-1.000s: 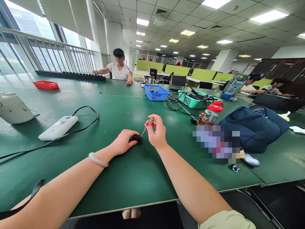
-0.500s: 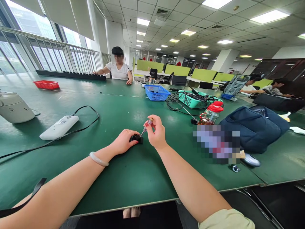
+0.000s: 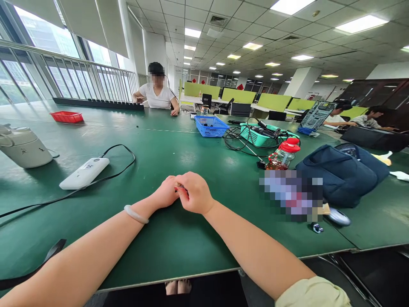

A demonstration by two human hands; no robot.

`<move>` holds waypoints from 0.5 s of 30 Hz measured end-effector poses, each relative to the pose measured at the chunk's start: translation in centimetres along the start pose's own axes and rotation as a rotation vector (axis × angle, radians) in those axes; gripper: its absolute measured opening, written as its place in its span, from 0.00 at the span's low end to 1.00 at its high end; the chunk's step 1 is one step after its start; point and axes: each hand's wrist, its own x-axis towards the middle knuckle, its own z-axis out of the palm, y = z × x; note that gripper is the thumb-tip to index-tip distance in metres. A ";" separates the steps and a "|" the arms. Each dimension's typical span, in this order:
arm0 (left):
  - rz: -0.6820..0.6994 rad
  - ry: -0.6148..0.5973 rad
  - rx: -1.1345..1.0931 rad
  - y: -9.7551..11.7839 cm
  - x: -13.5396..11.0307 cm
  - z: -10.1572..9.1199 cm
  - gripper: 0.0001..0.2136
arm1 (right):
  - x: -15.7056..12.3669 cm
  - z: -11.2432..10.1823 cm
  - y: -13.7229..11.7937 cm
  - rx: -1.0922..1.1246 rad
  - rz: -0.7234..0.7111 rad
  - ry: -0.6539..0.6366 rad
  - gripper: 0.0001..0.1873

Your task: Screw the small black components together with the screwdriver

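Observation:
My left hand [image 3: 166, 192], with a pale bangle [image 3: 136, 214] on its wrist, rests on the green table; its fingertips are mostly hidden behind the other hand. It stays closed about a small black block, of which hardly more than a dark sliver shows between the hands. Curled over those fingers, my right hand [image 3: 195, 192] is closed, knuckles up, and touches the left. A small brownish end of the screwdriver [image 3: 177, 186] peeks out by its thumb and forefinger; the shaft and tip are out of sight.
Left lie a white power bank [image 3: 84, 173] with a black strap, a white kettle-like vessel [image 3: 27, 147] and a red tray [image 3: 67, 117]. Blue basket [image 3: 211, 128], green basket [image 3: 260, 138] with cables, red-lidded bottle [image 3: 283, 155] and dark bag [image 3: 341, 175] stand right. A person [image 3: 157, 94] sits opposite.
My right hand has moved left from holding the screwdriver upright at the black block, and now folds over my left hand. The block and most of the screwdriver have become hidden.

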 end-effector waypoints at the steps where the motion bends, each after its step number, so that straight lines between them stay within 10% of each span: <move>1: 0.003 -0.010 0.006 0.0 0.0 0.0 0.06 | 0.0 0.2 -0.1 -0.014 -0.069 -0.049 0.15; 7: 0.015 -0.048 0.017 0.4 -0.1 -0.7 0.18 | -1.0 -0.2 -0.2 -0.068 -0.460 -0.183 0.12; 15: -0.008 -0.035 -0.019 1.1 0.0 -1.1 0.13 | -2.0 -1.2 0.2 0.107 -0.191 0.034 0.14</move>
